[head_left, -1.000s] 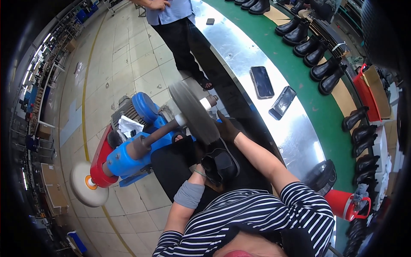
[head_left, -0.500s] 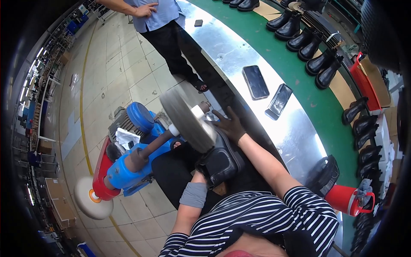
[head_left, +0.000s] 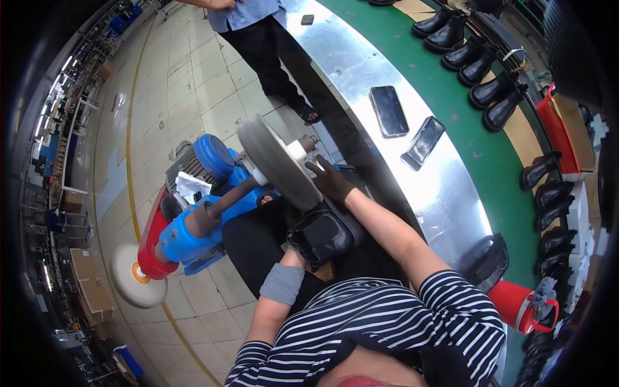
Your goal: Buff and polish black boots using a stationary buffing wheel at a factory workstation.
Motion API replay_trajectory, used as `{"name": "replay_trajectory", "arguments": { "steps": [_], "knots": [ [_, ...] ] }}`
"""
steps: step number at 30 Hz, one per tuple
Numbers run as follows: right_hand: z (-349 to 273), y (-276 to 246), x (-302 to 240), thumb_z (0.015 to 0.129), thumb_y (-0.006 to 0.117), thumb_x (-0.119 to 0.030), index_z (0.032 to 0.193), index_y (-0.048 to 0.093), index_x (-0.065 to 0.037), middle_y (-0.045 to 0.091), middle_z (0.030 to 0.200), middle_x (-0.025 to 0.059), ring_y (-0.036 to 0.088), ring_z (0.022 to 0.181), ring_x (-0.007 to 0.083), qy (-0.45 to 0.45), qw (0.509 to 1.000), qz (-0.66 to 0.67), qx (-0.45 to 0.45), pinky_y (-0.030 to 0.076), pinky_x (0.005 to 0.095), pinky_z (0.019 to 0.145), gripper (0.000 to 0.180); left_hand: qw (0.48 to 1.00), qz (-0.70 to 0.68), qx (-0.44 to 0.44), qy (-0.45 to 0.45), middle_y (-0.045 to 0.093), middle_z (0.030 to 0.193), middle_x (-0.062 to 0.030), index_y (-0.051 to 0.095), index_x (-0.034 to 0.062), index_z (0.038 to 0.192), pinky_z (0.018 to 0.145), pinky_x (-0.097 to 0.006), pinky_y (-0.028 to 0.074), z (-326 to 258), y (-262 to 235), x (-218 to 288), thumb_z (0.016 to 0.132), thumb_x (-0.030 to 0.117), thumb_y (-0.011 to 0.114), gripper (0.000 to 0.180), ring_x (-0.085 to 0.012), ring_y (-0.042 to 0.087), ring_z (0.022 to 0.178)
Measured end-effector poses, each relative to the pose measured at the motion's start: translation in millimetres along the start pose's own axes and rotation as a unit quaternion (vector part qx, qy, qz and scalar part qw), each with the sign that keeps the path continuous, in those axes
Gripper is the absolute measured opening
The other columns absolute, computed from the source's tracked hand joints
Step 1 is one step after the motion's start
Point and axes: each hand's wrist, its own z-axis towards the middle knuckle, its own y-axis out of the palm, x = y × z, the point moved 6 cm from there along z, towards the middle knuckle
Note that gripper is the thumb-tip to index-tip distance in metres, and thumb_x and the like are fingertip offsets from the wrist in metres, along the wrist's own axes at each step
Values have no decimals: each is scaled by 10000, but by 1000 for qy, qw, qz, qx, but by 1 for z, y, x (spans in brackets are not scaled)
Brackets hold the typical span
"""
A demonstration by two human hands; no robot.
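A black ankle boot [head_left: 332, 235] lies over my lap, its elastic-sided shaft toward me and its front end beneath the large grey buffing wheel [head_left: 274, 161]. The wheel looks blurred at its face and seems to touch the boot. My left hand [head_left: 294, 250] holds the boot at the shaft opening, its fingers mostly hidden by the leather. My right hand [head_left: 332, 184], in a dark glove, curls its fingers at the boot's far end, just right of the wheel. The wheel sits on the shaft of a blue machine [head_left: 187, 238].
A white wheel [head_left: 138, 277] is on the machine's other end. To the right, a metal bench [head_left: 445, 200] holds two phones [head_left: 389, 111], a dark shoe [head_left: 483, 261] and a red mug [head_left: 516, 304]. Black boots [head_left: 503, 100] line the green surface beyond. Another person [head_left: 258, 51] stands ahead.
The boot and both hands have shifted slightly left in the view. My right hand's spread fingers have drawn in closer to the boot's end and the wheel.
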Motion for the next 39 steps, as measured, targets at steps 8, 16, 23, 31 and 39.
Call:
{"name": "replay_trajectory", "arguments": {
  "steps": [8,16,23,31,39],
  "knots": [
    [-169,65,2,743,745,-316,1489,6,-59,95,1542,176,156,1419,281,-60,857,-507,-68,214,373,1126,1081,962,-164,-178,-126,606,1194,-89,517,61,1284,930,-330,477,44,-28,-79,959,507,390,566,-230,584,1083],
    [-225,100,27,754,728,-250,1335,411,-28,505,1286,157,504,1193,281,-178,808,-507,241,385,400,1026,699,960,-229,-160,-24,519,1281,-97,453,42,1316,1004,-370,400,124,-40,-99,993,387,316,492,-251,519,1154],
    [-191,70,39,819,609,-201,1036,603,-28,652,949,102,642,842,205,-50,978,22,203,501,353,858,278,961,-245,-100,76,451,1370,-128,432,50,1327,1081,-372,302,94,6,5,1011,286,253,434,-272,406,1280],
    [-260,86,36,745,691,-33,1140,593,-26,644,1041,76,597,995,147,-24,910,-353,216,472,313,891,407,972,-203,-67,96,477,1355,-111,415,48,1354,1092,-396,288,46,9,-7,964,501,317,605,-270,418,1276],
    [-257,189,-12,590,785,-189,1464,235,-121,337,1405,235,421,1238,393,-65,465,-880,63,371,449,1002,1036,947,-285,-150,6,541,1256,-107,526,67,1244,1021,-349,367,69,13,-45,918,548,400,594,-248,506,1155]
  ]
}}
